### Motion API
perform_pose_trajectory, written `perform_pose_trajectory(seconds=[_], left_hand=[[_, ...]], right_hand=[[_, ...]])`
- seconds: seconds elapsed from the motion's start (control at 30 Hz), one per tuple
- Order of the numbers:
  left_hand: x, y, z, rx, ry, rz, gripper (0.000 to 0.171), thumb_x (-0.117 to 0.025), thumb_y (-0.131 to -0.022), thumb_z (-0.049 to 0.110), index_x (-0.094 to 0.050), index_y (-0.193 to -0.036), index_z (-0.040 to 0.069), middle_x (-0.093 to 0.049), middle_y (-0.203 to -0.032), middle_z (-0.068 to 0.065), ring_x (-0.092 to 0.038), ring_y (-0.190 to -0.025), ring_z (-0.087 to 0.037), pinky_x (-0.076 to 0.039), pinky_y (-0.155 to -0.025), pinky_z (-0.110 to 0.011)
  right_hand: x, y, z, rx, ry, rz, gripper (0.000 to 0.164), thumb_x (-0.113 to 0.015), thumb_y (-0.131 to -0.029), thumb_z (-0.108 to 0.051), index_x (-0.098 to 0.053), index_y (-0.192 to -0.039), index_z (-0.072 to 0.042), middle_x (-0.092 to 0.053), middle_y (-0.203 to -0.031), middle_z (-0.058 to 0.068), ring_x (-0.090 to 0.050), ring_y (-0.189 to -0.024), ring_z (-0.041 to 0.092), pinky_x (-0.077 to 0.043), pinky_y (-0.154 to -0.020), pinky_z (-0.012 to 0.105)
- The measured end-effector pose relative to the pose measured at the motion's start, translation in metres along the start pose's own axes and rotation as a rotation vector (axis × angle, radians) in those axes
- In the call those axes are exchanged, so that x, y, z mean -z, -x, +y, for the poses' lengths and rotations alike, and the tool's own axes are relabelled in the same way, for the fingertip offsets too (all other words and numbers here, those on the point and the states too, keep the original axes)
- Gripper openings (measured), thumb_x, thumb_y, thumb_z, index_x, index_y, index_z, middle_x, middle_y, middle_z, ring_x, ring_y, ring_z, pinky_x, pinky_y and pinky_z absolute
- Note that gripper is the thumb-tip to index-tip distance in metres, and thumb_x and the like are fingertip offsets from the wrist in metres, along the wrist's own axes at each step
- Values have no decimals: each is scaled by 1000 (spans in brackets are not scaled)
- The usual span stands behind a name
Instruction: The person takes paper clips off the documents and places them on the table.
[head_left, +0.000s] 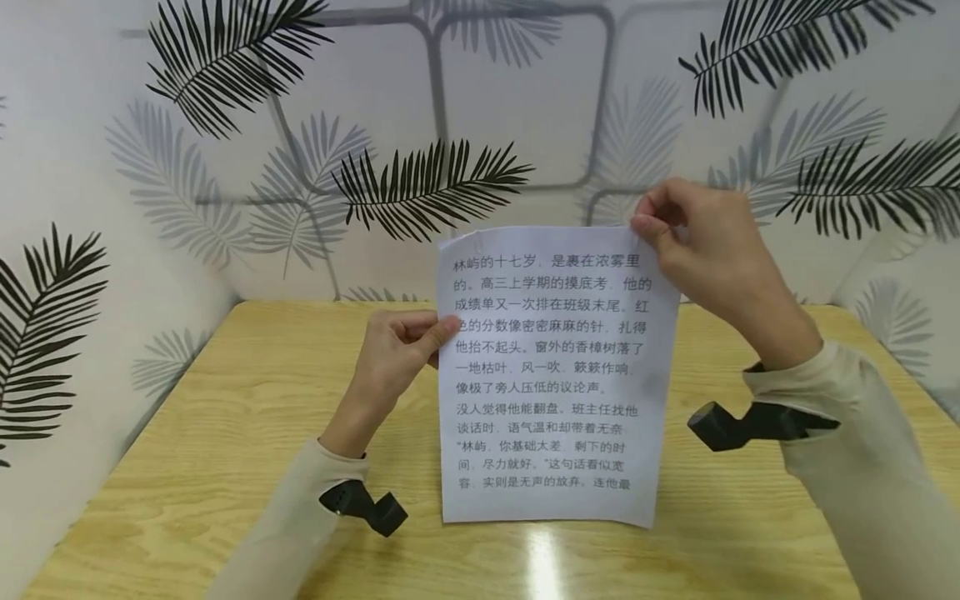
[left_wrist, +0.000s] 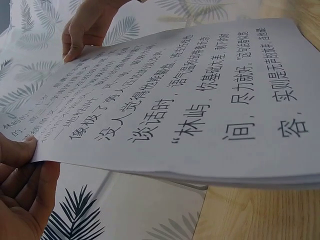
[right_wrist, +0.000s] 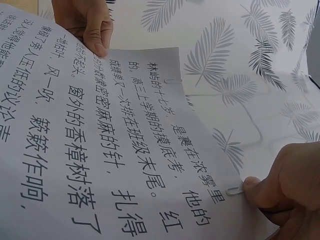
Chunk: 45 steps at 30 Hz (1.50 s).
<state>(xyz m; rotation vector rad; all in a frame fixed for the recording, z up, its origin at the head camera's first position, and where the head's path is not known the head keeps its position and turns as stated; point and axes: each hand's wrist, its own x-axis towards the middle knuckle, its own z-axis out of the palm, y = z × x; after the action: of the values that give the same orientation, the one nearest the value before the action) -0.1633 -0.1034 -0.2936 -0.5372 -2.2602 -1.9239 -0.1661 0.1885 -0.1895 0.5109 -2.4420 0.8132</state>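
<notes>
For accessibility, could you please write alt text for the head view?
Paper printed with Chinese text is held up, left hand at its left edge, right hand near its upper right corner. Wooden table and leaf-patterned backdrop behind.

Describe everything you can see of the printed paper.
The printed paper is white, with rows of dark Chinese characters; layered edges in the left wrist view suggest several sheets. Two pale paper clips sit along its top edge, one beside the right thumb. Slightly bowed, it is held up over the wooden table, text toward the head camera. The left hand pinches its left edge, the right hand its upper right corner.
</notes>
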Motion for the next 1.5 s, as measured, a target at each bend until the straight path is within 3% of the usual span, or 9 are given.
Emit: perform_pose_trajectory(seconds=[0.17,0.47,0.6,0.83,1.1,1.37,1.5], left_hand=[[1,-1,-2,0,1,-20,19,-63,-93,2,-69,-102,-14,-71,-84,-23,-66,-56,-14,-55,-57,-25],[1,-1,-2,-2,1,-27,19,-63,-92,1,-68,-103,-14,-71,-85,-23,-67,-57,-14,-55,-57,-26],[1,-1,-2,-13,-6,-23,19,-63,-93,1,-68,-103,-14,-71,-85,-24,-67,-57,-14,-56,-58,-26],[0,1,-2,-20,-11,2,18,-64,-92,1,-69,-101,-13,-71,-82,-24,-66,-55,-14,-55,-56,-26],[2,0,-5,-17,3,39,19,-64,-92,1,-69,-103,-13,-71,-81,-23,-65,-54,-12,-54,-54,-25],[3,-2,-5,-15,6,47,19,-64,-92,2,-69,-103,-13,-71,-82,-23,-66,-55,-12,-55,-56,-25],[4,-4,-6,-15,0,53,19,-64,-92,2,-69,-102,-13,-71,-81,-23,-66,-55,-12,-55,-56,-25]], right_hand=[[-1,0,2,-14,-30,-26,7,-59,-94,-2,-59,-91,4,-63,-90,18,-62,-88,30,-45,-79,28],[-1,0,7,-94,-98,-52,10,-57,-97,-6,-59,-93,2,-61,-94,18,-61,-96,30,-43,-83,29],[0,0,9,-121,-102,-47,13,-56,-98,-10,-59,-94,1,-61,-95,16,-56,-90,20,-39,-80,21],[-1,1,11,-186,-182,-38,17,-54,-100,-14,-59,-97,2,-59,-97,13,-52,-82,15,-39,-70,20],[-4,-2,24,-262,-397,63,14,-52,-100,-14,-56,-94,-2,-61,-87,-8,-56,-85,8,-43,-70,16],[9,8,53,-276,-877,110,11,-55,-97,-7,-58,-90,1,-63,-86,6,-64,-81,15,-55,-72,19],[4,27,79,-313,-826,19,13,-53,-99,-12,-60,-95,-2,-63,-88,3,-64,-83,12,-54,-74,19]])
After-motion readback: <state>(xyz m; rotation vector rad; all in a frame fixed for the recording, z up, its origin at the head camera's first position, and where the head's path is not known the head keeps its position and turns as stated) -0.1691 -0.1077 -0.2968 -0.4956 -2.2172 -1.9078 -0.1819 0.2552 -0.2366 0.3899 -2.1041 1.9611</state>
